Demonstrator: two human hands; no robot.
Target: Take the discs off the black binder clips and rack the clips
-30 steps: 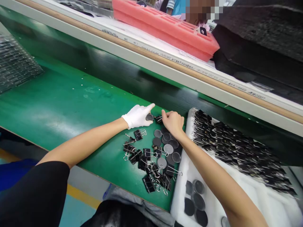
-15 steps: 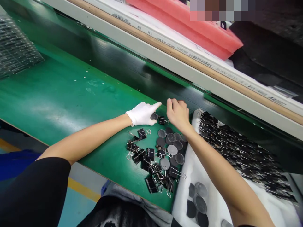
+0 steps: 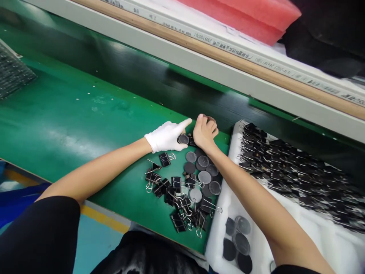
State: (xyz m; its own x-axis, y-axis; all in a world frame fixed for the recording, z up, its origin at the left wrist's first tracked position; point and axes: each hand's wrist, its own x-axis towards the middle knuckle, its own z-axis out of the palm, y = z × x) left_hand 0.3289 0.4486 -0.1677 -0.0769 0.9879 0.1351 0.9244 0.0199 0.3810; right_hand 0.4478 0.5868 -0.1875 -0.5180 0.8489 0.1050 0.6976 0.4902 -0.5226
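My left hand (image 3: 167,136), in a white glove, is closed around a dark round disc (image 3: 183,139), its index finger pointing right. A black binder clip (image 3: 191,140) sits at the right edge of that disc. Beside it is my bare right hand (image 3: 205,131), partly covering the clip; its fingers are loosely bent and apart, and I see nothing held in them. Below my hands on the green tabletop lie several loose round discs (image 3: 204,177) and a heap of black binder clips (image 3: 177,183) with wire handles.
At the right stands a white foam tray (image 3: 216,232) with rows of binder clips (image 3: 288,171) and several discs (image 3: 242,243) in it. A rail (image 3: 182,49) runs along the back. Clear ribbed trays (image 3: 14,72) are at the far left, pink foam (image 3: 251,19) behind the rail.
My right hand has moved left, now partly covering the clip beside the disc; its fingers have spread a little. My left hand keeps its grip. The whole view has shifted slightly.
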